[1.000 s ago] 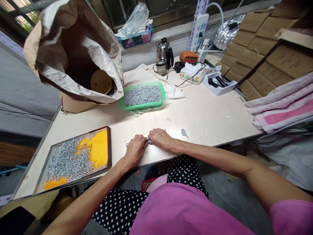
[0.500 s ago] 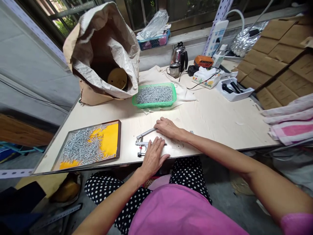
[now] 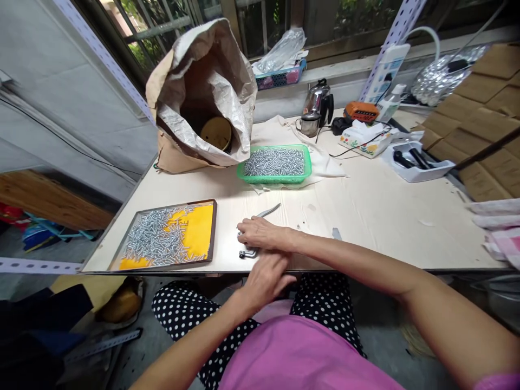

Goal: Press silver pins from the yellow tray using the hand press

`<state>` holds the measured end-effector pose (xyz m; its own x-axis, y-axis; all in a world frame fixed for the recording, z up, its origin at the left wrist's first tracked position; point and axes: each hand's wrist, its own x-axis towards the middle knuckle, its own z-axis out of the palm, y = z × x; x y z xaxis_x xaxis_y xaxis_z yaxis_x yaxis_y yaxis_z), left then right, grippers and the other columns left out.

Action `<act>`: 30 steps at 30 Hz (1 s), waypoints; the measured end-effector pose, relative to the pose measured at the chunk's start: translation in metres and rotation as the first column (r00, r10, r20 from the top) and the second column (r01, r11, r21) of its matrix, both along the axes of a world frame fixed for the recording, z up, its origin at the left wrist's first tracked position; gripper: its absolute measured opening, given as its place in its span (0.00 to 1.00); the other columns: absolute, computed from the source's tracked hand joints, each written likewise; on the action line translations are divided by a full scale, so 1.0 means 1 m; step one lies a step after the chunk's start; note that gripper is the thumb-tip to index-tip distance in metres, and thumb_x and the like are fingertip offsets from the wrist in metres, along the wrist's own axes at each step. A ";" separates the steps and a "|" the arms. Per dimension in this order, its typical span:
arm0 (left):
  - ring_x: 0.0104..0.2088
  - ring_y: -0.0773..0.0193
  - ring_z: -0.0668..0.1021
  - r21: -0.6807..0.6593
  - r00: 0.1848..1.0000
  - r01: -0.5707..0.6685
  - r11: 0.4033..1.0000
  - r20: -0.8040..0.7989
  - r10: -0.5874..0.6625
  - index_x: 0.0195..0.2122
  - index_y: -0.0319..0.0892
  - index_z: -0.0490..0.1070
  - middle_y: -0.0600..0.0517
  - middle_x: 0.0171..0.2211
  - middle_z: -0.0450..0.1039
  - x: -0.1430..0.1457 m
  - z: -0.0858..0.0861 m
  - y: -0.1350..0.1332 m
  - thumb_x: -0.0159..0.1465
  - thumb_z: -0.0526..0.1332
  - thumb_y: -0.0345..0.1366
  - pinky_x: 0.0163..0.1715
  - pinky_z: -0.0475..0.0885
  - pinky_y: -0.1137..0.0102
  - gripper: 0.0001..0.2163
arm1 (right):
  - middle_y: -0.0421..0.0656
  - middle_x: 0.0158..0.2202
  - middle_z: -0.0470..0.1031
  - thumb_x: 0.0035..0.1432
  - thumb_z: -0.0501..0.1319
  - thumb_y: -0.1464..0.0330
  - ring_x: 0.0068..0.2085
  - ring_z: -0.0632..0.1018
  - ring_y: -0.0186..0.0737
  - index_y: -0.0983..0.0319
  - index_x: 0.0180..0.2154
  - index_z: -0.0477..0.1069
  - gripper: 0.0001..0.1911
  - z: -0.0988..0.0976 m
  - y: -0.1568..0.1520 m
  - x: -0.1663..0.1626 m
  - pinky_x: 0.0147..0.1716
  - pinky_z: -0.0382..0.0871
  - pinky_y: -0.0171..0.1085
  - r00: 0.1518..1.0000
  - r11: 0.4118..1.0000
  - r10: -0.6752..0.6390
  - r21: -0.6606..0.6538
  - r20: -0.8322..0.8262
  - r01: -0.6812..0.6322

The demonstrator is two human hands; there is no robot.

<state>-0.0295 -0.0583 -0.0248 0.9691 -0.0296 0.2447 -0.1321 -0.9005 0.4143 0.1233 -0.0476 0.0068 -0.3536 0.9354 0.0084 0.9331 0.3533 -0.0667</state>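
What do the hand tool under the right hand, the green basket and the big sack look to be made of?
Hand tool: apparently bare metal, silvery and shiny. Green basket: likely moulded plastic, uniform bright colour, thin rim. Sack: seemingly woven plastic with brown paper outside, crinkled and matte. The right hand covers most of the tool.

No legible text anywhere. Yellow tray (image 3: pixel 199 233) shows faint dark marks near the screws, too small to read. Tissue box (image 3: pixel 361 145) has a floral print, no readable lettering.
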 end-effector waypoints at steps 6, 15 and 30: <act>0.38 0.63 0.79 0.185 0.938 -0.007 0.983 0.341 -0.058 0.46 0.40 0.73 0.49 0.35 0.79 -0.055 0.044 0.023 0.67 0.61 0.28 0.47 0.76 0.65 0.08 | 0.47 0.44 0.73 0.66 0.58 0.72 0.45 0.70 0.44 0.61 0.36 0.77 0.09 -0.002 0.011 -0.010 0.39 0.59 0.42 0.979 0.985 0.170 0.019 0.111 -0.173; 0.42 0.50 0.73 0.512 0.620 -0.711 0.482 0.132 0.773 0.41 0.41 0.80 0.43 0.37 0.77 -0.088 0.058 0.214 0.71 0.52 0.37 0.40 0.70 0.62 0.16 | 0.44 0.36 0.74 0.64 0.57 0.74 0.38 0.72 0.38 0.64 0.37 0.71 0.04 -0.020 0.012 -0.003 0.39 0.63 0.38 0.916 0.994 0.076 0.098 -0.394 -0.041; 0.43 0.45 0.76 0.587 0.790 -0.420 0.692 -0.139 0.597 0.29 0.42 0.78 0.39 0.36 0.79 -0.062 0.048 0.276 0.62 0.51 0.33 0.43 0.70 0.59 0.15 | 0.52 0.50 0.74 0.61 0.64 0.73 0.50 0.75 0.46 0.64 0.54 0.69 0.20 0.056 -0.009 0.128 0.49 0.69 0.43 0.624 0.605 -0.621 0.216 -0.475 0.766</act>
